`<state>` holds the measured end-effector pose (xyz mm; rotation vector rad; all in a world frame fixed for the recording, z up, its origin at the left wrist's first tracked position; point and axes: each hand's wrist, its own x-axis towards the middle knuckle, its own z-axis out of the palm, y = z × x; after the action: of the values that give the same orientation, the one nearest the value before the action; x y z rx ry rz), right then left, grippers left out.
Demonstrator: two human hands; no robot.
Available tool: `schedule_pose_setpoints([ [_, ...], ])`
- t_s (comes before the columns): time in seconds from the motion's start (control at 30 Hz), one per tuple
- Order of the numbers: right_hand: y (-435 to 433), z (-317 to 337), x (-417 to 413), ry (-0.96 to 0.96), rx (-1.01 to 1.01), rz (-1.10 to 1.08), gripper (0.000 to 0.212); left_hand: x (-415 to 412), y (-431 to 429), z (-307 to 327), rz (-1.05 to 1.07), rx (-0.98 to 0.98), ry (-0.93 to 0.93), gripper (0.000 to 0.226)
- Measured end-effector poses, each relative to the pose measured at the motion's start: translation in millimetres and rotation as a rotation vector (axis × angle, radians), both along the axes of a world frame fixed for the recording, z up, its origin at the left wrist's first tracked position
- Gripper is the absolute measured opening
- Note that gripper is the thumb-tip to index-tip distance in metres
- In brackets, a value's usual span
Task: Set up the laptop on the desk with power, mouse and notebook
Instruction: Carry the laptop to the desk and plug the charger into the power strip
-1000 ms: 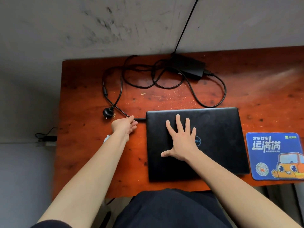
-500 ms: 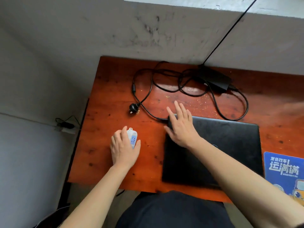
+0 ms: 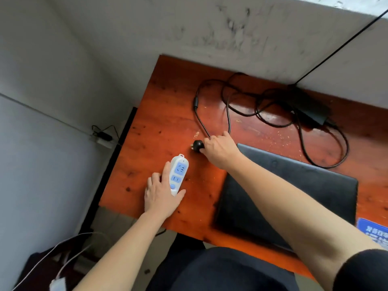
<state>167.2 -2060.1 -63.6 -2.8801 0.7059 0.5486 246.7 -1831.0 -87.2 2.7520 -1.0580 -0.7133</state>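
A closed black laptop (image 3: pixel 294 192) lies on the reddish wooden desk (image 3: pixel 168 114). Its black power brick (image 3: pixel 308 108) sits at the back with the cable (image 3: pixel 228 114) looped across the desk. My right hand (image 3: pixel 220 150) grips the black wall plug (image 3: pixel 197 145) at the cable's end, left of the laptop. My left hand (image 3: pixel 162 194) holds a white power strip (image 3: pixel 178 173) with blue sockets flat on the desk, just below and left of the plug. Plug and strip are a short gap apart.
A blue mouse pad (image 3: pixel 375 232) peeks in at the right edge. The grey wall runs behind the desk, with a black cord (image 3: pixel 340 47) slanting up it. On the floor left lie a small adapter with wires (image 3: pixel 102 136) and white cables (image 3: pixel 63 255).
My right hand left the laptop lid and took hold of the plug. My left hand brought the white power strip up onto the desk. The view swung left.
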Motion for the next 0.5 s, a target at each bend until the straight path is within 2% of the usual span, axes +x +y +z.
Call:
schedule_pose_setpoints([
  [0.1,14,0,-33,-0.073,0.267,-0.182,0.028,6,-4,0,0.065,0.023,0.092,0.103],
  [0.17,25,5,-56,-0.129,0.443,-0.276,0.026,9,-8,0,0.083,0.010,0.133,0.093],
  [0.3,43,16,-86,-0.181,0.563,-0.370,0.030,6,-18,8,0.067,-0.036,0.143,0.075],
  [0.5,70,26,-104,-0.364,0.819,-0.656,0.038,-11,-30,24,0.021,-0.253,0.164,0.073],
])
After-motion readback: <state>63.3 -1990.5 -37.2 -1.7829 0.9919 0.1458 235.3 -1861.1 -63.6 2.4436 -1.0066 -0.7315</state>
